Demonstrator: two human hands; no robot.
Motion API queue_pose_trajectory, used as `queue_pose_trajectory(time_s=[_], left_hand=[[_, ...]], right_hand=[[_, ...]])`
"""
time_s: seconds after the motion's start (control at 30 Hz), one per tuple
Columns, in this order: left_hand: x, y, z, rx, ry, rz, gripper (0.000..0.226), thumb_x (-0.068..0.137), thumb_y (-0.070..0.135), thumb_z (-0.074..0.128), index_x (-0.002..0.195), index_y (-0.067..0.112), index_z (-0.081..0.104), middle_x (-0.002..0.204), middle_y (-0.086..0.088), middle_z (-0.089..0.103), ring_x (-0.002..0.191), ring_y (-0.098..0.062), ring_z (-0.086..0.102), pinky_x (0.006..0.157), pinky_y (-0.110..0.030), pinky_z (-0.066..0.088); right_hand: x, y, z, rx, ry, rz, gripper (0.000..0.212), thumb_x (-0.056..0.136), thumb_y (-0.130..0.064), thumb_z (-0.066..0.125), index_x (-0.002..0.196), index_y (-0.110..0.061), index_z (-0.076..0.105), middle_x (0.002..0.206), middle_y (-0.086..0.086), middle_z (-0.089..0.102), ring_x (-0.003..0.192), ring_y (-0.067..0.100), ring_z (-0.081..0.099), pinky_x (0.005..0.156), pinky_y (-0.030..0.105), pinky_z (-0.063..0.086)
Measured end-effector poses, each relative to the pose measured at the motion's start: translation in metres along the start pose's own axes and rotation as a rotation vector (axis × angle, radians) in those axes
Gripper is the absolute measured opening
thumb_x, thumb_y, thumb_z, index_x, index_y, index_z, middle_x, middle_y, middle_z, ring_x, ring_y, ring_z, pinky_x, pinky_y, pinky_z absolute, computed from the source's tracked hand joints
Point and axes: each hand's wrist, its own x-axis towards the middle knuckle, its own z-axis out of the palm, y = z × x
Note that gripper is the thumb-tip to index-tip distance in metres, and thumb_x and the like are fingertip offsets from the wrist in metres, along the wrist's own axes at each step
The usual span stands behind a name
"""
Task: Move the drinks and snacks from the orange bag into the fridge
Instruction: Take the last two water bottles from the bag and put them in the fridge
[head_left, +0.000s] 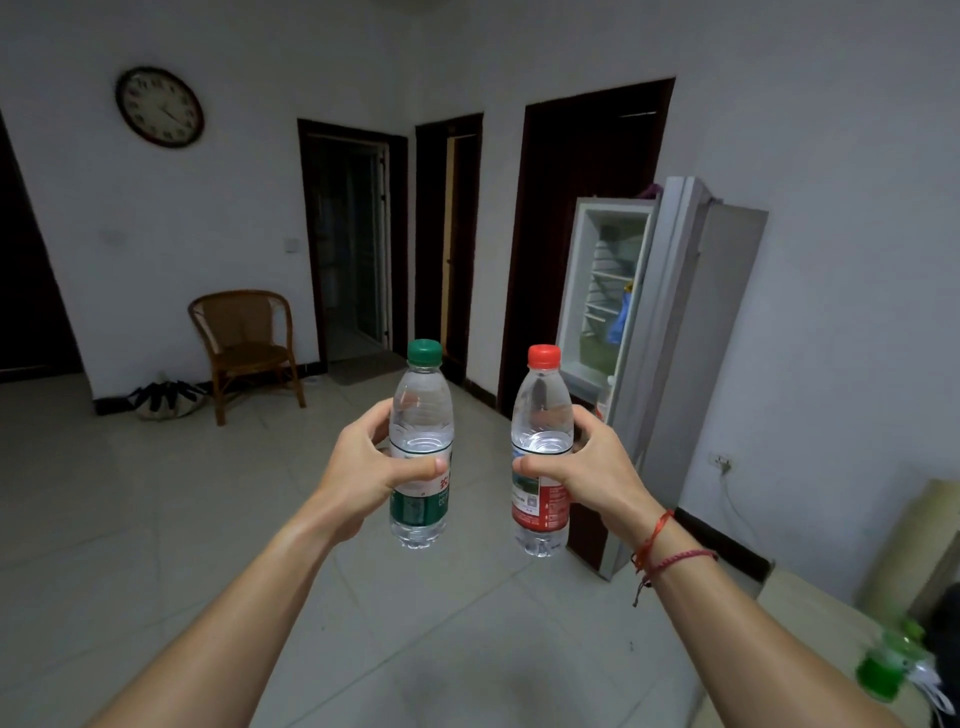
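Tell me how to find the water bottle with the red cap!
Look for the open grey fridge by the right wall. In front of it, two hands hold up clear water bottles side by side. The red-capped bottle is in the right hand, nearer the fridge; its label is red too, while the green-capped bottle in the left hand has a green label.

Fridge (672, 312) contents, green obj (884, 669) blurry

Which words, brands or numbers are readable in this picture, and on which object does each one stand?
Nothing reads clearly.
On the clear plastic bottle with green cap and green label: red Chinese characters, cut off, unreadable.
On the clear plastic bottle with red cap and red label: print too small.
On the round dark-framed wall clock: numerals blurred.
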Motion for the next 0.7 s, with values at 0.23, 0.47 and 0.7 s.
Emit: queue_pose_trajectory(time_s=[0.23,0.47,0.7], left_hand=[[0.112,-0.038,-0.001,-0.002,0.005,-0.011,0.060,0.064,0.001,0.087,0.115,0.025,0.065,0.106,0.010,0.073,0.098,-0.001,0.067,0.078,-0.021,0.051],[0.233,-0.101,-0.012,-0.033,-0.019,-0.024,0.062,0.064,-0.001,0.086,0.116,0.026,0.065,0.107,0.009,0.073,0.099,-0.005,0.068,0.080,-0.023,0.053],[0.381,-0.149,-0.030,-0.062,-0.087,-0.025,0.060,0.065,-0.006,0.084,0.112,0.025,0.065,0.104,0.009,0.074,0.096,-0.005,0.069,0.078,-0.019,0.053]], right_hand=[[0.115,0.027,0.016,-0.006,-0.023,0.032,0.051,0.061,-0.016,0.092,0.103,-0.031,0.067,0.095,-0.005,0.077,0.085,0.015,0.075,0.081,0.043,0.063],[0.232,0.065,0.047,-0.005,-0.001,0.063,0.049,0.061,-0.011,0.090,0.100,-0.031,0.068,0.091,-0.005,0.078,0.082,0.015,0.076,0.080,0.043,0.063],[0.373,0.086,0.079,-0.001,0.046,0.095,0.051,0.061,-0.005,0.090,0.103,-0.026,0.068,0.091,-0.002,0.077,0.082,0.017,0.076,0.074,0.038,0.063]])
